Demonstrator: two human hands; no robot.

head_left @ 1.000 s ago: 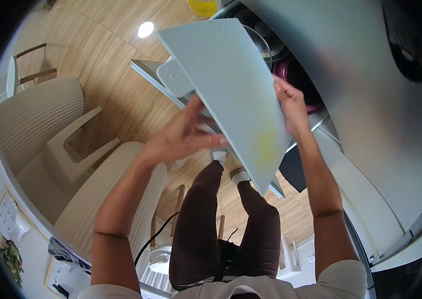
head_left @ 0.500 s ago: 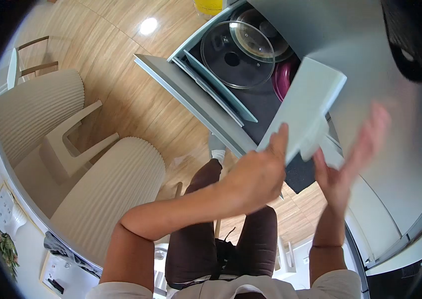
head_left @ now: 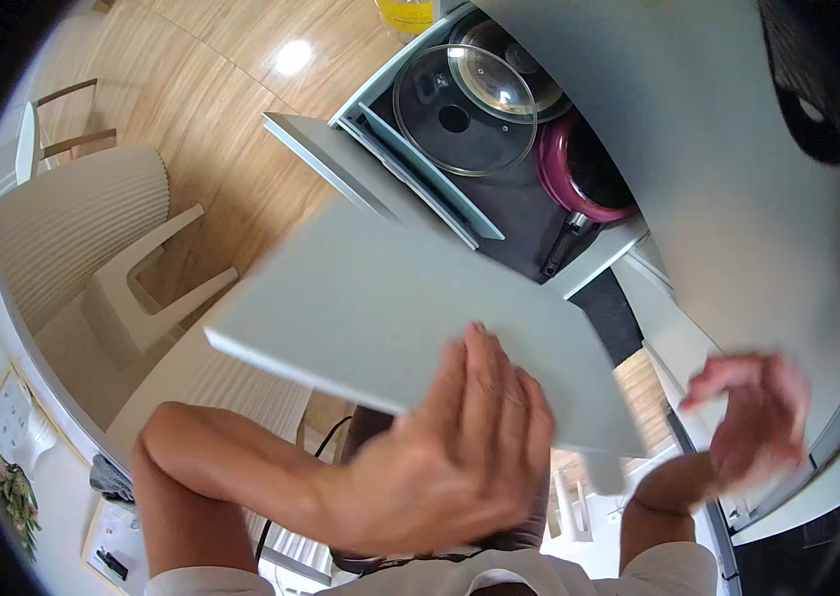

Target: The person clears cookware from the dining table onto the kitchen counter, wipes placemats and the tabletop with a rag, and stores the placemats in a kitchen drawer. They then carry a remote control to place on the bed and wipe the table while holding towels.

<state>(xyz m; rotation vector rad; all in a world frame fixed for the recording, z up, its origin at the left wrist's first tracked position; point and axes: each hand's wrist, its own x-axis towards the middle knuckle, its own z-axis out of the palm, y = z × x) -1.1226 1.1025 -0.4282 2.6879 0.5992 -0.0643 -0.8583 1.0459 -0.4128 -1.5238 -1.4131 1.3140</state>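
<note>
A wide pale grey board (head_left: 370, 308) with a thick edge is held tilted across the space in front of my body. My left hand (head_left: 470, 437) grips it near its lower edge, with the fingers lying over the top face. A small rounded pale part (head_left: 604, 472) sticks out below its right end. My right hand (head_left: 753, 417) is apart from the board on the right, loosely bent and blurred by motion, with nothing visible in it. Beyond the board, an open drawer (head_left: 519, 223) holds a magenta frying pan (head_left: 551, 169) and glass lids (head_left: 455, 119).
The drawer front (head_left: 326, 164) juts out over the wooden floor (head_left: 231, 109). A smooth grey surface (head_left: 708, 179) overhangs the drawer on the right. Ribbed beige chairs (head_left: 82, 219) stand at the left beside a white table (head_left: 53, 517). A yellow container (head_left: 405, 14) is at the top.
My left hand has brought the board left and toward my body, turning its broad face up. The magenta pan and its handle now show. My right hand has moved down and right, away from the board.
</note>
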